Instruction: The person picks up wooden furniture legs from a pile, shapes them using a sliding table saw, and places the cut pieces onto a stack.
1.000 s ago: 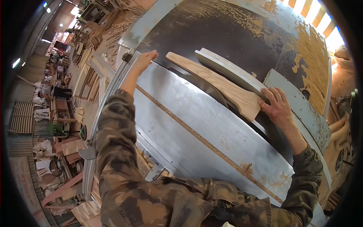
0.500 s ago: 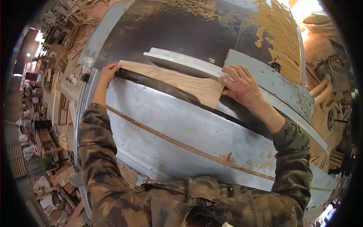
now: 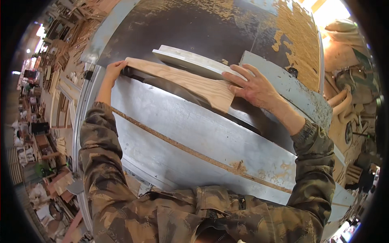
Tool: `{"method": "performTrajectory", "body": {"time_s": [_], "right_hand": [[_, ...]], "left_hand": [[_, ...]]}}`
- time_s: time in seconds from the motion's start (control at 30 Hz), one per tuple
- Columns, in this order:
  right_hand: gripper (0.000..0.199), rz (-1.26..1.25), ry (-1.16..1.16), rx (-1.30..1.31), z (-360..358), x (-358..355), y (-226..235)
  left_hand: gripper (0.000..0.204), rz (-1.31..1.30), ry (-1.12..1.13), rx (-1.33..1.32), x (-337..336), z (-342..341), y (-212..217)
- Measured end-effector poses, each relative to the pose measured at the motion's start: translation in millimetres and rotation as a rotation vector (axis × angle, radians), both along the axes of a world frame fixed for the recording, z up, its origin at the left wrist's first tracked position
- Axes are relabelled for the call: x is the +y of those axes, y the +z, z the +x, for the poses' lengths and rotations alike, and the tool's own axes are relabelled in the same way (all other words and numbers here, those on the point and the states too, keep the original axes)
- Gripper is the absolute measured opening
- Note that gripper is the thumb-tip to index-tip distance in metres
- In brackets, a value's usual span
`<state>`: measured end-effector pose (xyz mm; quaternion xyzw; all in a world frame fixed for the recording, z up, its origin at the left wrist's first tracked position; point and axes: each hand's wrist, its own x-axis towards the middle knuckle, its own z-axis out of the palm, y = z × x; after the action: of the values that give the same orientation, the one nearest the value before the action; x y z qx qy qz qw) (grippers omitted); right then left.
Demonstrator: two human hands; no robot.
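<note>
A long shaped piece of pale wood (image 3: 182, 81) lies flat across the grey metal machine table (image 3: 194, 133), over a dark slot. My left hand (image 3: 114, 69) grips its narrow far-left end. My right hand (image 3: 253, 87) lies flat with fingers spread on its wide right end, pressing it against a pale grey curved guard (image 3: 190, 60). Both sleeves are camouflage cloth.
A grey metal fence plate (image 3: 291, 91) stands right of my right hand. Sawdust (image 3: 296, 36) covers the dark far table. A rusty groove (image 3: 194, 154) runs across the near table. Stacked wood and workshop clutter (image 3: 44, 133) fill the left; sacks and machinery (image 3: 352, 52) stand right.
The wood piece has slid leftward along the table. My left hand has taken hold of its narrow end, and my right hand has followed on the wide end.
</note>
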<state>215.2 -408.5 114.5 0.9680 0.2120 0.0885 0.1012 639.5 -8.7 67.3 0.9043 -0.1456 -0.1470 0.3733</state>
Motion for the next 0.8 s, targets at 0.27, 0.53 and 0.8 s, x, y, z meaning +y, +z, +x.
{"method": "performTrajectory", "body": {"time_s": [0.27, 0.53, 0.8], "right_hand": [[0.027, 0.009, -0.011, 0.033, 4, 6, 1], [0.026, -0.049, -0.023, 0.005, 15, 14, -1], [0.027, -0.043, -0.017, 0.008, 31, 21, -4]], "left_hand": [[0.045, -0.079, 0.029, -0.002, -7, -9, -9], [0.039, -0.089, 0.044, -0.138, -3, -3, -17], [0.037, 0.012, -0.066, -0.259, 3, 23, -17]]}}
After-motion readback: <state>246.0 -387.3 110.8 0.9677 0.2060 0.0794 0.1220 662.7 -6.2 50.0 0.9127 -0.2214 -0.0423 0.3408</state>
